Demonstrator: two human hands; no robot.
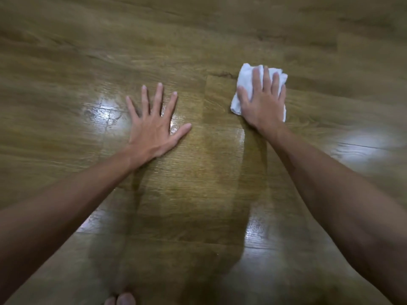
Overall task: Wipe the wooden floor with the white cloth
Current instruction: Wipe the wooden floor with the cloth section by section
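Most of my white cloth (246,82) is covered by my right hand (263,102); only its bunched edges show, poking out past my fingertips at twelve o'clock and beside my thumb at nine o'clock, with a sliver by my wrist at four o'clock. Whether it is folded or merely crumpled I cannot tell. The outer parts of the view are smeared with blur, so the grain there is hard to read. My elbows run off the bottom corners, and at six o'clock two of my toes (123,300) are cut by the lower edge.

The wooden floor (198,183) fills everything: brown planks with visible seams, glossy, carrying bright patches of reflected light at nine o'clock beside my left hand (154,126), at three o'clock near the right edge, and at five o'clock below my right forearm. A darker band of shadow runs down the middle between my arms.

My left hand lies flat on the planks, palm down, fingers straight and fanned wide, thumb stuck out toward three o'clock, holding nothing. My right hand sits up at one o'clock, palm down on top of the cloth, fingers straight and only slightly apart, pressing it against the floor rather than gripping it. The two hands are well apart, both arms stretched forward.
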